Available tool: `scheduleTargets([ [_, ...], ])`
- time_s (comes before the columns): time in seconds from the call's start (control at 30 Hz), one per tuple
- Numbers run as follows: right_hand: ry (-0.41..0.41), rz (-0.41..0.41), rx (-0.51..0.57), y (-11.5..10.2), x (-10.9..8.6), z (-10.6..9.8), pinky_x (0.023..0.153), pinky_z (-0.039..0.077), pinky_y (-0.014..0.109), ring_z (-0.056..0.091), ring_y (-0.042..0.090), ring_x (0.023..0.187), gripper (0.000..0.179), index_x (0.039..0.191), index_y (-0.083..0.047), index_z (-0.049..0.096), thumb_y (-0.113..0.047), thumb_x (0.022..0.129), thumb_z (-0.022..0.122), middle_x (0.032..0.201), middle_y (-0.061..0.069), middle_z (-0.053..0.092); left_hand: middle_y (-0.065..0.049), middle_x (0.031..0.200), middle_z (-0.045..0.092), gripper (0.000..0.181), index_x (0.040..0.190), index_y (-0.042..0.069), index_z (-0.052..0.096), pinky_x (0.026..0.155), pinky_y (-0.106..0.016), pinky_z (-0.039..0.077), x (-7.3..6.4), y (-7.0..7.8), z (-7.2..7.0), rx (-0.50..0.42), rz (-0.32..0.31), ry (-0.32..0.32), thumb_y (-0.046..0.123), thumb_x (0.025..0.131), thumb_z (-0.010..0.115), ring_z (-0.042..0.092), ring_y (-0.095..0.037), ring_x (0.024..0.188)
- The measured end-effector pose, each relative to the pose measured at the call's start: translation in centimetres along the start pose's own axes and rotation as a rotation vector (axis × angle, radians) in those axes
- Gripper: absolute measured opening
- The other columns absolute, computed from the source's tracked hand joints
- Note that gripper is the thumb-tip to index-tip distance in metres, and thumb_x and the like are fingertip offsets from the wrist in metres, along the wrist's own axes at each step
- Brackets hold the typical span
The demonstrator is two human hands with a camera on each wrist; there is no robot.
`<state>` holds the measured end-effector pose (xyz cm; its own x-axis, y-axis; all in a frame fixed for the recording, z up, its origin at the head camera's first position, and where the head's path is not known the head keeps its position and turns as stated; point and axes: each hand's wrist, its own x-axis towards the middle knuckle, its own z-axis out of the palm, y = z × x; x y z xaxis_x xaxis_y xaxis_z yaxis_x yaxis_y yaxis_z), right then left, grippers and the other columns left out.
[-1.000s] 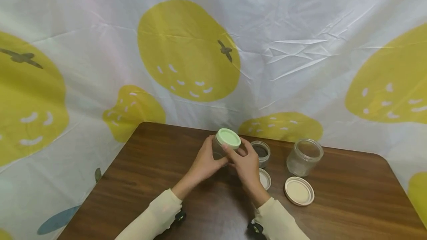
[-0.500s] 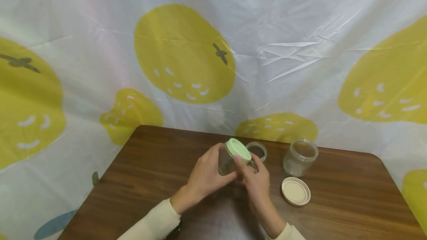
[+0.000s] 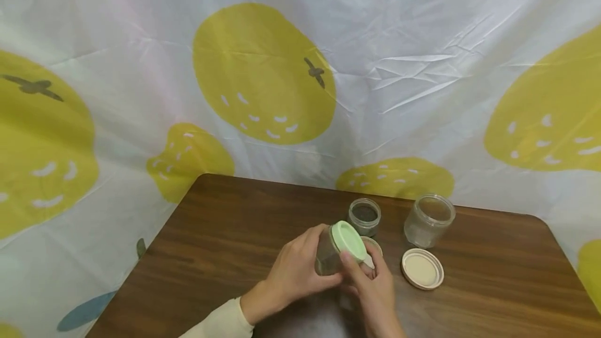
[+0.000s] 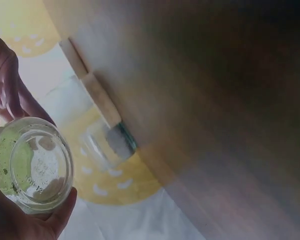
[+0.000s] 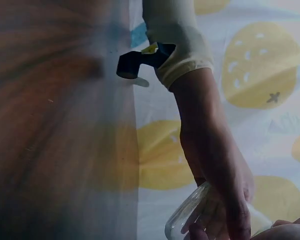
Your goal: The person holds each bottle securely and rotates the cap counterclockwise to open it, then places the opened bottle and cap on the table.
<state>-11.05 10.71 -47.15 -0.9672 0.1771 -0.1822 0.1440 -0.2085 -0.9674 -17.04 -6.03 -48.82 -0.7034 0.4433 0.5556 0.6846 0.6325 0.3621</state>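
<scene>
A clear glass jar (image 3: pixel 326 254) with a pale green lid (image 3: pixel 349 241) is held above the table, tilted so the lid leans right. My left hand (image 3: pixel 296 265) grips the jar's body from the left. On the other side, my right hand (image 3: pixel 375 291) pinches the lid's edge with thumb and fingers. The left wrist view shows the jar's round base (image 4: pixel 42 170), with small dark specks on the glass. In the right wrist view, the left hand (image 5: pixel 210 145) wraps the jar (image 5: pixel 182 217); the right hand shows only at the lower corner.
Behind the hands stands a small open jar (image 3: pixel 364 213) with dark contents. A larger open glass jar (image 3: pixel 429 223) is at the back right, and a cream lid (image 3: pixel 422 269) lies before it. Another pale lid (image 3: pixel 374 246) is partly hidden by the right hand. A patterned cloth (image 3: pixel 399 93) hangs behind the table.
Both hands have brought the jar nearer to me and a little to the right. It has tipped further to the right, and the small open jar behind shows more fully.
</scene>
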Motion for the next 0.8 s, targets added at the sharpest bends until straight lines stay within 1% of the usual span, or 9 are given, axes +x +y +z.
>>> scheduleTargets([
  [0.1,-0.004,0.009,-0.001,0.4,-0.3,-0.8,0.074,0.063,0.031,0.076,0.012,0.091,0.048,0.143,-0.008,0.050,-0.022,0.102,0.072,0.100,0.002,0.080,-0.001,0.119,0.071,0.085,0.138,0.009,0.056,0.082,-0.028,0.061,-0.2,0.3,0.4,-0.002,0.006,-0.028,0.050,0.072,0.092,0.070,-0.011,0.098],
  [0.2,-0.022,0.021,-0.009,1.0,-0.4,-1.3,0.074,0.064,0.031,0.075,0.012,0.086,0.050,0.144,-0.005,0.047,-0.021,0.103,0.070,0.092,0.003,0.076,0.000,0.118,0.071,0.085,0.136,0.010,0.057,0.081,-0.027,0.060,-0.3,0.5,0.5,0.019,0.021,-0.049,0.052,0.070,0.092,0.069,-0.009,0.095],
  [0.33,-0.051,0.021,-0.011,1.7,-0.5,-1.8,0.077,0.064,0.032,0.076,0.011,0.083,0.049,0.145,-0.003,0.043,-0.020,0.105,0.066,0.093,0.006,0.072,0.005,0.112,0.071,0.083,0.130,0.012,0.060,0.077,-0.024,0.058,-0.2,0.5,0.5,0.044,0.054,-0.055,0.056,0.067,0.092,0.065,-0.005,0.091],
  [0.47,-0.104,0.004,-0.037,1.8,-0.5,-2.3,0.078,0.064,0.032,0.077,0.013,0.081,0.046,0.144,-0.001,0.041,-0.017,0.106,0.062,0.096,0.011,0.074,0.009,0.103,0.068,0.079,0.126,0.014,0.062,0.071,-0.020,0.055,-0.3,0.4,0.3,0.035,0.076,-0.045,0.058,0.067,0.092,0.062,-0.002,0.084],
  [0.53,-0.142,0.002,-0.068,1.5,-0.3,-2.7,0.079,0.065,0.035,0.078,0.017,0.084,0.044,0.143,-0.001,0.041,-0.017,0.107,0.060,0.100,0.016,0.074,0.009,0.101,0.067,0.078,0.125,0.014,0.062,0.069,-0.018,0.054,-0.4,0.5,0.3,0.018,0.078,-0.041,0.057,0.067,0.092,0.061,-0.002,0.081],
  [0.6,-0.170,-0.026,-0.141,1.1,-0.2,-3.3,0.077,0.066,0.039,0.078,0.022,0.090,0.041,0.143,-0.002,0.043,-0.019,0.109,0.058,0.106,0.020,0.074,0.009,0.100,0.067,0.078,0.125,0.013,0.062,0.068,-0.017,0.053,-0.4,0.6,0.3,-0.003,0.078,-0.038,0.057,0.068,0.092,0.062,-0.003,0.080],
  [0.67,-0.174,-0.084,-0.268,0.2,0.0,-3.9,0.072,0.066,0.039,0.077,0.023,0.090,0.040,0.144,-0.006,0.047,-0.024,0.110,0.056,0.111,0.021,0.074,0.008,0.099,0.068,0.078,0.126,0.013,0.061,0.068,-0.016,0.053,-0.4,0.8,0.3,-0.022,0.079,-0.036,0.058,0.069,0.092,0.063,-0.003,0.080],
  [0.73,-0.153,-0.164,-0.453,-0.8,0.3,-4.5,0.065,0.065,0.035,0.076,0.020,0.085,0.038,0.144,-0.012,0.049,-0.030,0.111,0.054,0.111,0.017,0.074,0.008,0.099,0.068,0.078,0.126,0.014,0.061,0.069,-0.015,0.053,-0.3,1.0,0.2,-0.028,0.082,-0.032,0.059,0.070,0.091,0.063,-0.003,0.080],
  [0.8,-0.121,-0.233,-0.667,-2.1,0.5,-4.9,0.060,0.059,0.029,0.071,0.012,0.071,0.039,0.146,-0.019,0.051,-0.037,0.112,0.052,0.099,0.007,0.075,0.009,0.099,0.068,0.079,0.126,0.015,0.060,0.070,-0.015,0.053,-0.3,1.3,0.1,-0.026,0.088,-0.027,0.061,0.070,0.091,0.062,-0.002,0.081],
])
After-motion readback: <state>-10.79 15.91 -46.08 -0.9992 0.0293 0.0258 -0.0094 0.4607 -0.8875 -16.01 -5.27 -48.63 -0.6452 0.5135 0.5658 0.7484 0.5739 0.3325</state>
